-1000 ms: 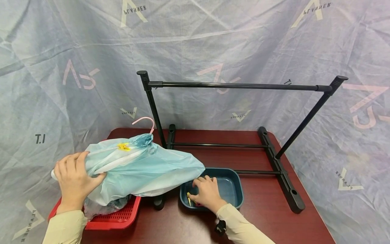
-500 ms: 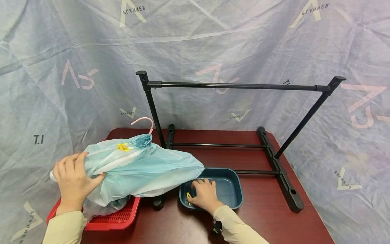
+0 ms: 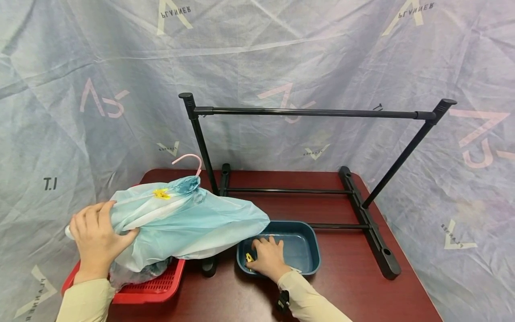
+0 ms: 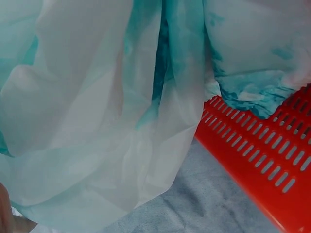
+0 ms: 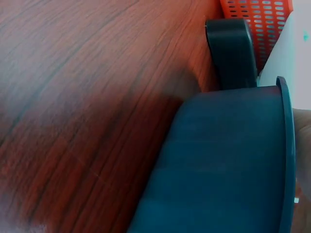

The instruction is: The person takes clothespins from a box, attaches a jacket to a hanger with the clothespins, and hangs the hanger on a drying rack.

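A light blue and white garment [image 3: 201, 223] hangs on a clothes hanger, whose pink hook [image 3: 189, 157] sticks up above it. My left hand [image 3: 96, 237] grips the garment's left end, with thumb in front. A small yellow piece [image 3: 162, 193] sits on the cloth near the neck; its kind is unclear. My right hand [image 3: 268, 260] reaches into a blue tray [image 3: 301, 246], fingers bent down. Beside the thumb lies a small yellow item [image 3: 249, 258], perhaps a clip; whether the fingertips pinch it is hidden. The right wrist view mostly shows the tray's outer wall [image 5: 218, 160].
A red perforated basket [image 3: 161, 286] with bundled, plastic-looking contents [image 3: 138, 272] stands under the garment. Behind the tray, a black rack [image 3: 314, 112] stands on the dark red table [image 3: 342, 286], its foot [image 3: 374, 237] at the right. A grey printed cloth [image 3: 257, 53] hangs behind.
My right hand has shifted slightly left and down within the tray, and the yellow item shows a little differently beside the thumb. The left hand and garment stay nearly still.
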`<act>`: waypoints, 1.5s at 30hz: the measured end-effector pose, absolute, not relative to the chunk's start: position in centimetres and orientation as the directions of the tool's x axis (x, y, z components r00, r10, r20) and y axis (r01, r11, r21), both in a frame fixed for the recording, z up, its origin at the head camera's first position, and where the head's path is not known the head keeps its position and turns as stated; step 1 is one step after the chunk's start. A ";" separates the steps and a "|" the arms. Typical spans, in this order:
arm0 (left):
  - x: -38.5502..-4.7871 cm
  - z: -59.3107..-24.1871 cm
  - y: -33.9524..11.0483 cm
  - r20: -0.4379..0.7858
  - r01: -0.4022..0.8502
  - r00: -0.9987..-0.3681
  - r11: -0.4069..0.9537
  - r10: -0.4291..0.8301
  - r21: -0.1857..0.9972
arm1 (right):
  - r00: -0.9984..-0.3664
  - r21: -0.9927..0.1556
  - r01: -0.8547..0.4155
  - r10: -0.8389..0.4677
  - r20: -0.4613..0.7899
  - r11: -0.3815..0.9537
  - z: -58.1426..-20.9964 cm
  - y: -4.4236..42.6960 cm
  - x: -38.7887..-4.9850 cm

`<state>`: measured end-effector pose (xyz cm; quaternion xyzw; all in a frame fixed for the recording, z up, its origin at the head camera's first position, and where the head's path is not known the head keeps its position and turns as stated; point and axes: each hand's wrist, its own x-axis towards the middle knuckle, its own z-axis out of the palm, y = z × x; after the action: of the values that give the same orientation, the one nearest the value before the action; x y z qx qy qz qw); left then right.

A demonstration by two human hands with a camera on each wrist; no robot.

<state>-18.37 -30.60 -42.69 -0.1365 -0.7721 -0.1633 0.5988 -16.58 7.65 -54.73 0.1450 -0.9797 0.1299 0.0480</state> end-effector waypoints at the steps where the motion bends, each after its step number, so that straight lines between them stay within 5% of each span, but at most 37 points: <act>1: -18.4 -42.7 -30.6 0.969 0.406 -0.246 0.910 0.015 0.089 | -0.954 -0.239 -0.295 -0.270 0.131 0.925 -54.8 7.6 -16.6; 27: -18.5 -42.8 -30.5 0.970 0.407 -0.244 0.909 0.012 0.091 | -0.978 -0.218 -0.183 -0.200 -0.057 0.959 -55.8 6.4 -17.8; 45: -18.7 -43.1 -30.9 0.968 0.406 -0.251 0.910 0.019 0.087 | -0.976 -0.205 -0.184 -0.203 -0.077 0.961 -55.6 6.5 -17.9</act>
<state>-18.68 -30.88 -43.11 -0.1374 -0.7740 -0.1623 0.5964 -17.94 6.46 -55.56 0.0978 -0.9891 0.0986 -0.0488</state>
